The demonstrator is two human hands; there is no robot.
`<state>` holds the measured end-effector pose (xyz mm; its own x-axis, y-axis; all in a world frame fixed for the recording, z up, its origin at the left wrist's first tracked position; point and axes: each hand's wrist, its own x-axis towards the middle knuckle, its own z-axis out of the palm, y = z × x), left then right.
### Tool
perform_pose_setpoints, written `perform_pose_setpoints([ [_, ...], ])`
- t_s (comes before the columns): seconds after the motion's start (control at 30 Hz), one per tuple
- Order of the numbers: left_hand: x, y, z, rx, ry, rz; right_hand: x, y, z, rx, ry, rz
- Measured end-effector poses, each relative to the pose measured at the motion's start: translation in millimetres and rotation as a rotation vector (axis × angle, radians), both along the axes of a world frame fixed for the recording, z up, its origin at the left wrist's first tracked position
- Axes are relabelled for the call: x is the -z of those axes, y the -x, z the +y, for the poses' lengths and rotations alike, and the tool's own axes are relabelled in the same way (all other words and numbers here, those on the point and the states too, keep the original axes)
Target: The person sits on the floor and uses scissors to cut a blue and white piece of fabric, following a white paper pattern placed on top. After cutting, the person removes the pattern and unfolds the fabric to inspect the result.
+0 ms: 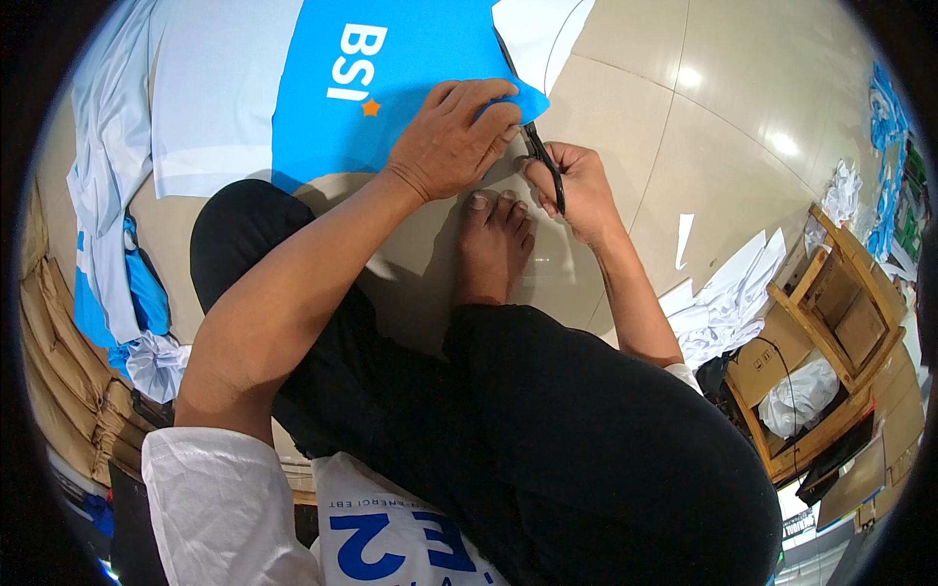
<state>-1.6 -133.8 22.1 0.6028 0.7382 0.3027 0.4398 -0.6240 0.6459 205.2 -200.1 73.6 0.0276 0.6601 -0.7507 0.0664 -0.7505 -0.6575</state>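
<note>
The left hand (454, 137), as I see from afar, pinches the corner of the blue cloth (322, 127) spread on the floor (625, 107); the right hand (576, 186) is closed around the handles of the scissors (544, 166), near this corner. I judge the step is cutting the edge. The next move asks, I think, for keeping the cloth steady and fingers away from blades.

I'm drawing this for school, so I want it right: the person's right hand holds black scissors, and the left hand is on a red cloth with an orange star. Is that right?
Almost! The cloth isn't red; the head view shows it's bright blue. The right hand does hold black scissors, and the left hand is on the cloth with the orange star.
</note>
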Motion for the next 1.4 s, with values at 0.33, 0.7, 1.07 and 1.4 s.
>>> perform_pose_setpoints([
  [0.33, -1, 0, 0, -0.004, -0.012, 0.007, 2, 7, -6, 0.031, -0.004, 0.016],
  [0.7, 0, 0, 0, -0.007, -0.010, -0.011, 3, 15, -9, 0.080, -0.015, 0.069],
  [1.07, -2, 3, 2, 0.000, 0.039, -0.064, 7, 22, 2, 0.122, 0.017, 0.066],
  [1.4, -4, 2, 4, 0.009, 0.051, -0.076, 7, 25, 0, 0.146, 0.004, 0.091],
])
